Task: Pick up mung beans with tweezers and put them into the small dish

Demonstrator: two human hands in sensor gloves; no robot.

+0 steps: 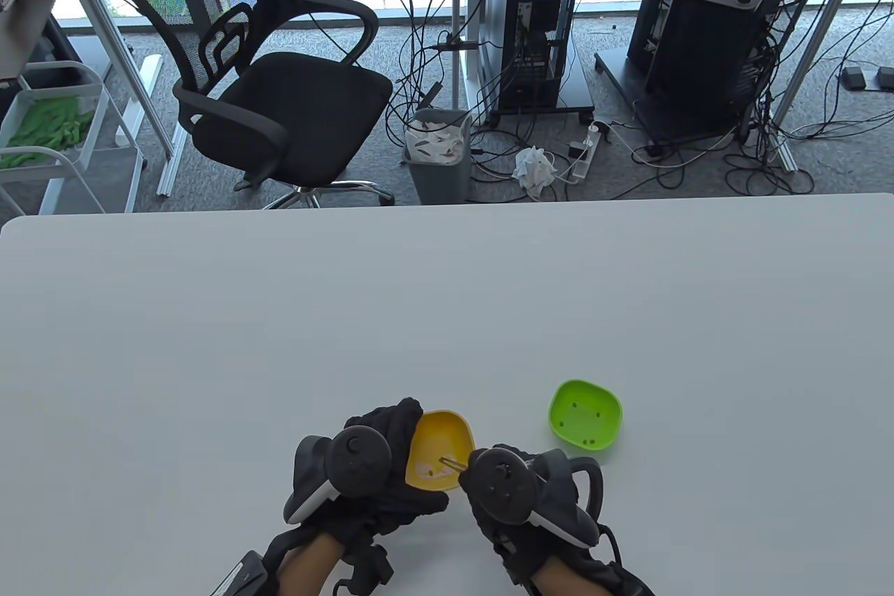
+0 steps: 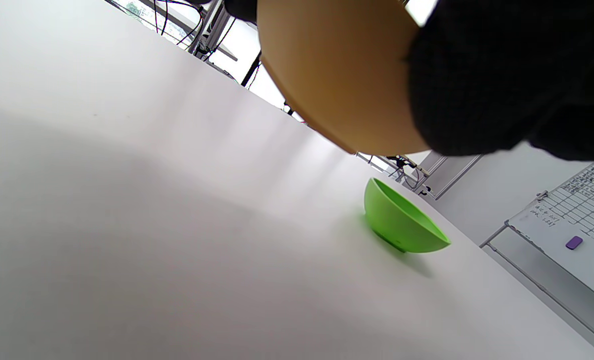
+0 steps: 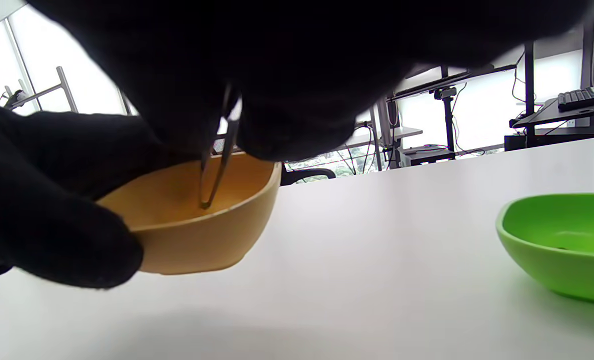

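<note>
1. Low at the near edge of the white surface (image 1: 209,316), both hands work close together over the yellow dish (image 1: 438,446).
2. Left hand (image 1: 380,467): gloved fingers wrapped around the yellow dish's left side, gripping it. In the left wrist view the dish is lifted and tilted, its underside (image 2: 342,75) clear of the surface, glove (image 2: 502,80) against its wall.
3. Right hand (image 1: 506,491): pinches tweezers (image 1: 452,463), fingers pressed together on the shafts. Most of the tool is hidden under the glove in the table view; only the tips poke out over the dish.
4. Right wrist view: tweezers (image 3: 217,160) point down into the yellow dish (image 3: 207,235), tips nearly closed, near the inner floor. Whether a bean sits between the tips, cannot tell.
5. Mung beans (image 1: 585,423): several small dark specks lie scattered in the green dish (image 1: 585,414). Contents of the yellow dish look pale and blurred; beans there cannot be made out.
6. Green dish stands flat on the surface, to the right of the yellow dish and apart from both hands. Left wrist view shows it upright (image 2: 402,220), shadow beneath; right wrist view shows its rim (image 3: 562,235) at right.
7. Beyond the surface: black office chair (image 1: 272,79), grey bin (image 1: 438,152), computer towers, loose cables on carpet.
</note>
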